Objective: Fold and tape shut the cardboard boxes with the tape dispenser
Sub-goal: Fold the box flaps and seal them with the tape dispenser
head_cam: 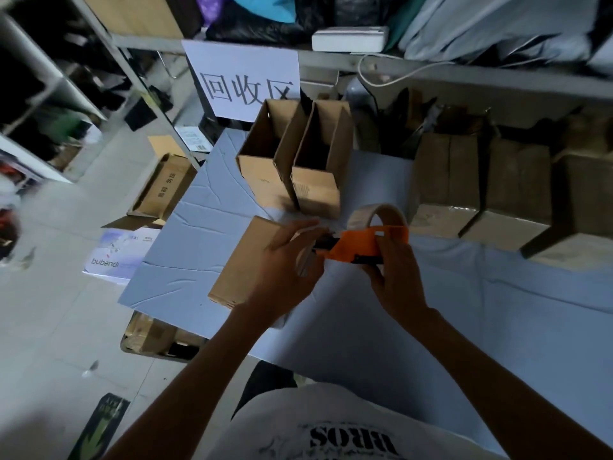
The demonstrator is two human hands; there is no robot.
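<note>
An orange tape dispenser (363, 245) with a roll of pale tape (378, 215) is held above the table. My right hand (396, 277) grips its handle from below. My left hand (288, 260) pinches the tape end at the dispenser's front, over a closed brown cardboard box (243, 260) lying on the blue-grey table (185, 247). Two open cardboard boxes (265, 154) (323, 161) stand side by side behind it. Several taped boxes (444, 194) line the right back of the table.
A paper sign (245, 78) hangs from the metal shelf (431, 71) behind the table. Flattened cartons (166, 187) and a white printed box (119, 254) lie on the floor at left. More cardboard sits under the table edge (156, 336).
</note>
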